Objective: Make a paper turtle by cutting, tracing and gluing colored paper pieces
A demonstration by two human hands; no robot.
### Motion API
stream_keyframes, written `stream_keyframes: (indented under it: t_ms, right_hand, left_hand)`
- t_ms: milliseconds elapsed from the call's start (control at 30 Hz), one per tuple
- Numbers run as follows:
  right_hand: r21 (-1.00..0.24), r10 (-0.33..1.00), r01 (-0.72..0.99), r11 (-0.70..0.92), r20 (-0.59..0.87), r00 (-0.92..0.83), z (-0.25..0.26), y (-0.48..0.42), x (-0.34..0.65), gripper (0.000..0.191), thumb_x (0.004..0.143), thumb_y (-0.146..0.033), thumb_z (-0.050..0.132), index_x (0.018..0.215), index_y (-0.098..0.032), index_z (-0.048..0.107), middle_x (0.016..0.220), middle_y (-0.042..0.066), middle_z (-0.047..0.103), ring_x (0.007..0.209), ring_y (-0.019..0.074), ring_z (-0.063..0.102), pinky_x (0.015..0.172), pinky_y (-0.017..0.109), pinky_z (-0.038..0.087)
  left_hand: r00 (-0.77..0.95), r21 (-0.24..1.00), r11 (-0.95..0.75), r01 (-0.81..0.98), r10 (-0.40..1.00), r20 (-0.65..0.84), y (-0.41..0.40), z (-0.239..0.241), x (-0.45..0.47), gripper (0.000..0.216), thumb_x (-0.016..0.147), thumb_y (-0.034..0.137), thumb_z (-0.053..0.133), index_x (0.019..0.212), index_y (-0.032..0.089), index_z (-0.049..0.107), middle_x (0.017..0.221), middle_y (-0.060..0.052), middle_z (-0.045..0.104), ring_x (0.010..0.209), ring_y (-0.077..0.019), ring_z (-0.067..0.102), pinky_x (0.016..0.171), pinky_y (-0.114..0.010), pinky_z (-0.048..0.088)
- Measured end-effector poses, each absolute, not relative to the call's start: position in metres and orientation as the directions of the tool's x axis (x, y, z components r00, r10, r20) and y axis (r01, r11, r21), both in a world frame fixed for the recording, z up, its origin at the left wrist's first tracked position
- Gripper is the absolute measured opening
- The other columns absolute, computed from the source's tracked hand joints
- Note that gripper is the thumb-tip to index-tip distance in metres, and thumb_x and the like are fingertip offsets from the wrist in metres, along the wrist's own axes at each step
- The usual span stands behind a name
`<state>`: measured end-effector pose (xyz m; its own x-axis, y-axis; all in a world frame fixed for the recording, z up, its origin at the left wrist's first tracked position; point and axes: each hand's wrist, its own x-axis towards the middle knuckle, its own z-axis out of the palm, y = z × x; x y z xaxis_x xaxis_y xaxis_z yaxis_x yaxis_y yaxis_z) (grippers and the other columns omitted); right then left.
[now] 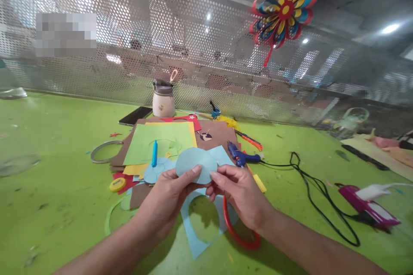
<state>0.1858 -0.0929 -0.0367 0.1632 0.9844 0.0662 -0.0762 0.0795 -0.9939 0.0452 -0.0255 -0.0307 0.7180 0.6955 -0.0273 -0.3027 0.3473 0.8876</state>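
Observation:
A light blue paper circle (190,159) is held up over the table between both my hands. My left hand (176,191) pinches its lower left part, thumb on top. At the lower right edge, my right hand (235,191) grips it between thumb and fingers. A red loop handle (247,242) shows under my right hand; the rest of that tool is hidden, and I cannot tell whether the hand holds it. Beneath my hands lies a light blue sheet (196,245) with a round hole cut out. Left of the circle, a blue pen (154,153) rests on stacked paper.
Green and yellow sheets (138,139) lie on brown card. A blue glue gun (240,154) trails a black cord to a purple power strip (368,206). A jar-shaped bottle (163,101) and a phone (135,115) stand and lie behind. A yellow round object (117,184) sits left.

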Motion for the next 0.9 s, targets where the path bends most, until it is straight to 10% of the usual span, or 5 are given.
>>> stream_keyframes:
  t_ms: [267,367,467,700,900]
  right_hand:
    - [-0.856,0.966,0.517,0.011,0.143,0.215,-0.041,-0.117,0.232,0.025,0.076,-0.035,0.068,0.093,-0.017,0.071,0.093,0.011,0.061,0.094,0.0298,0.052,0.089,0.048,0.039]
    - [-0.319,0.976,0.938,-0.139,0.119,0.185,-0.048,-0.135,0.249,0.044,0.078,-0.045,0.06,0.114,-0.018,0.064,0.104,0.015,0.058,0.103,0.0369,0.048,0.087,0.054,0.04]
    - [-0.152,0.983,0.971,-0.182,-0.033,0.179,-0.053,-0.147,0.249,0.051,0.082,-0.046,0.053,0.126,-0.02,0.055,0.106,0.015,0.057,0.1,0.0345,0.053,0.083,0.049,0.045]
    - [-0.087,0.963,0.967,-0.241,-0.145,0.227,-0.059,-0.145,0.234,0.062,0.08,-0.029,0.046,0.141,-0.016,0.04,0.108,0.018,0.062,0.095,0.0358,0.062,0.079,0.048,0.046]
    - [-0.314,0.944,0.89,-0.33,-0.127,0.305,-0.069,-0.139,0.243,0.066,0.07,-0.026,0.056,0.134,-0.018,0.048,0.125,0.016,0.061,0.111,0.0357,0.056,0.088,0.044,0.043]
  left_hand:
    - [0.536,0.86,0.365,-0.356,0.834,-0.132,-0.011,-0.031,0.036,0.022,0.07,0.029,0.073,0.085,0.012,0.07,0.087,-0.01,0.074,0.076,-0.0223,0.069,0.072,-0.031,0.055]
    - [0.515,0.87,0.327,-0.369,0.851,-0.101,-0.007,-0.029,0.033,0.026,0.07,0.028,0.073,0.089,0.011,0.068,0.085,-0.01,0.074,0.078,-0.0246,0.07,0.069,-0.031,0.055]
    - [0.527,0.869,0.321,-0.377,0.846,-0.084,-0.006,-0.027,0.031,0.024,0.071,0.026,0.073,0.088,0.012,0.066,0.079,-0.008,0.072,0.076,-0.0237,0.07,0.066,-0.029,0.054]
    - [0.554,0.894,0.299,-0.334,0.829,-0.07,-0.009,-0.023,0.028,0.021,0.066,0.023,0.075,0.08,0.012,0.064,0.071,-0.006,0.071,0.065,-0.0197,0.068,0.059,-0.026,0.052]
    - [0.553,0.902,0.237,-0.362,0.833,0.003,-0.003,-0.023,0.023,0.026,0.067,0.023,0.075,0.087,0.011,0.064,0.067,-0.003,0.069,0.058,-0.0153,0.064,0.056,-0.024,0.049]
